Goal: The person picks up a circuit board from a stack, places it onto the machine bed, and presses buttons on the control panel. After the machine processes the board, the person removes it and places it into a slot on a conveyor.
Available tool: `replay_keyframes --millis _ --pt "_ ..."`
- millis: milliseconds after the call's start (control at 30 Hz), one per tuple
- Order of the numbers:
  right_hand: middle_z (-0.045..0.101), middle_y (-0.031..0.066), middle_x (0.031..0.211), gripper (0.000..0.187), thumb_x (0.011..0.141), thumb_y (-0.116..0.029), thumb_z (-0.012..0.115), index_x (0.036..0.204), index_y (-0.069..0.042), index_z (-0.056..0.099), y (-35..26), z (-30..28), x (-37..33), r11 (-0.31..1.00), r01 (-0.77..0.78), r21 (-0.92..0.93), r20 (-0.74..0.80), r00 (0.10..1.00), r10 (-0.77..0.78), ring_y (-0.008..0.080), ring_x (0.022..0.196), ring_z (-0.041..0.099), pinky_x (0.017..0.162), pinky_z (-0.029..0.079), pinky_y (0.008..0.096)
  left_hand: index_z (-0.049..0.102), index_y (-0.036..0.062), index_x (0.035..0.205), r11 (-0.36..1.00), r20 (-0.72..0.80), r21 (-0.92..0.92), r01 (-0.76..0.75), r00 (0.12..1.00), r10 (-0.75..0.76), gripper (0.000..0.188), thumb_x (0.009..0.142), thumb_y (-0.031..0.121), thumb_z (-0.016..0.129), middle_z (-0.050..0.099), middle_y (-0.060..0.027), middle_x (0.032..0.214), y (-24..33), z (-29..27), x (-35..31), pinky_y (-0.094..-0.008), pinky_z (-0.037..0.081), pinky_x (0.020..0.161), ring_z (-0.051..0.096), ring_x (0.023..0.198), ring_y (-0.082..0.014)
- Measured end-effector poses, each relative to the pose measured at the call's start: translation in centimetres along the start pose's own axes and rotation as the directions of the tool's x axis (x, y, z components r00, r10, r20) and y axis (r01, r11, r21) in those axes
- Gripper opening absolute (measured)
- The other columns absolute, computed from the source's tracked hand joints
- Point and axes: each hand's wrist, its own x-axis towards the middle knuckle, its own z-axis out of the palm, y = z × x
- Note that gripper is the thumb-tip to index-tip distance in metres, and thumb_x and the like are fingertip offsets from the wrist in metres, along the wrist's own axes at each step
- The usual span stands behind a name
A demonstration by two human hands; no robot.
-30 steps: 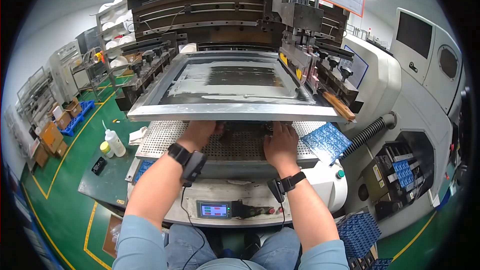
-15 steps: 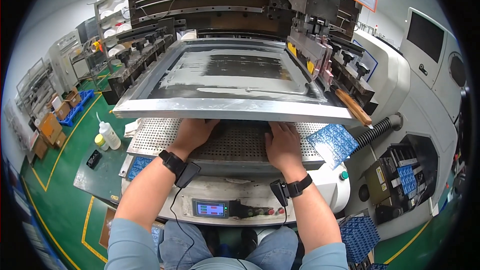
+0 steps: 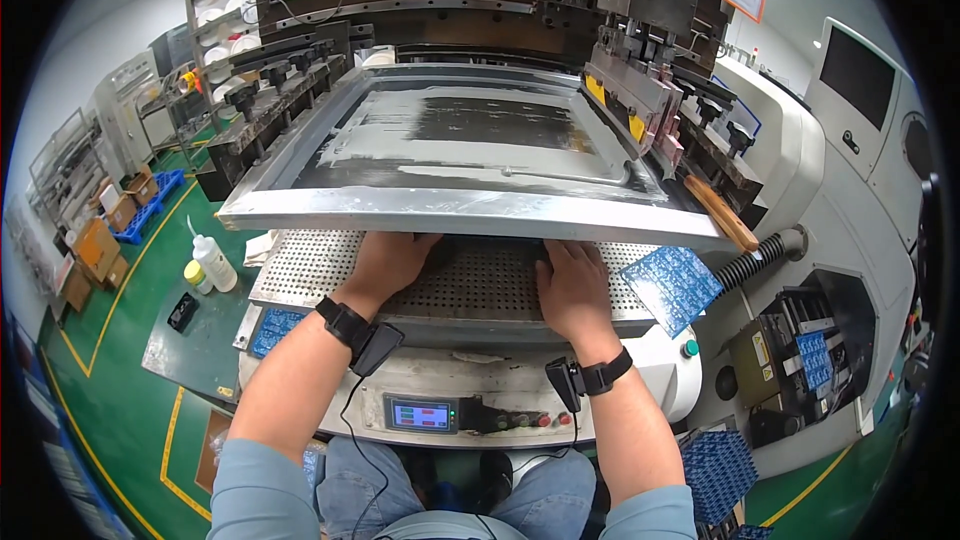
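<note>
A metal-framed printing screen [image 3: 480,205], smeared with grey-white paste, tilts over a perforated metal platform [image 3: 310,258]. My left hand [image 3: 388,262] reaches beneath the frame's front edge. Its thumb points right; the other fingers are hidden under the frame. Beneath the same edge, to the right, my right hand [image 3: 573,285] has its fingers stretched forward on or just above the platform, their tips hidden. Between the hands the platform is dark with shade. Whether either hand touches something under the screen I cannot see. A blue circuit-board panel [image 3: 672,285] lies on the platform's right end.
A wooden-handled tool [image 3: 722,212] rests on the frame's right corner. Squeegee blades [image 3: 640,105] hang above the screen. On the left table stand a white squeeze bottle [image 3: 213,262] and a yellow-capped jar [image 3: 197,277]. A small touchscreen [image 3: 421,414] sits on the machine's front.
My view has shifted slightly, so the screen and machine sit a little differently in the picture. Both hands stay beneath the frame's front edge, nearly unmoved.
</note>
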Motion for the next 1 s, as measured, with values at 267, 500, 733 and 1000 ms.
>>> replay_keyframes --millis 267,500,733,1000 --pt "0.064 0.0186 0.125 0.034 0.092 -0.017 0.061 0.122 -0.002 0.065 -0.1 -0.1 0.0 1.000 0.001 -0.013 -0.005 1.000 -0.001 0.0414 0.122 0.054 0.107 0.041 0.0494 0.068 0.0019 0.112 0.999 -0.083 0.032 -0.036 0.996 0.039 0.030 0.089 0.020 0.071 0.068 -0.0204 0.110 1.0 -0.2 0.2 -0.0452 0.050 0.090 0.062 0.104 -0.0416" --pt "0.065 0.0188 0.123 0.033 0.092 -0.017 0.061 0.121 -0.001 0.065 -0.1 0.1 -0.1 1.000 0.017 -0.021 -0.034 0.999 -0.017 0.0419 0.120 0.055 0.107 0.041 0.0496 0.072 0.0033 0.106 0.971 -0.092 0.176 -0.163 0.979 0.181 0.022 0.087 0.013 0.067 0.070 -0.0189 0.105 2.2 -0.5 -0.2 -0.0481 0.049 0.090 0.063 0.101 -0.0404" --pt "0.064 0.0205 0.124 0.035 0.093 -0.017 0.060 0.123 0.000 0.064 0.0 0.1 0.0 0.999 0.031 -0.018 -0.024 0.999 -0.031 0.0428 0.121 0.054 0.108 0.040 0.0500 0.076 0.0049 0.101 0.978 0.009 0.091 -0.186 0.983 0.186 0.019 0.085 0.007 0.065 0.071 -0.0173 0.105 3.5 -1.2 0.2 -0.0469 0.049 0.091 0.063 0.104 -0.0398" --pt "0.063 0.0173 0.129 0.040 0.092 -0.022 0.063 0.129 -0.009 0.062 -0.5 -0.1 0.0 0.998 0.012 -0.057 -0.003 1.000 -0.012 0.0429 0.122 0.053 0.107 0.041 0.0513 0.076 0.0083 0.104 0.970 -0.045 0.069 -0.232 0.971 0.235 0.021 0.087 0.010 0.065 0.071 -0.0164 0.108 3.1 -0.4 0.2 -0.0459 0.048 0.093 0.063 0.106 -0.0386"
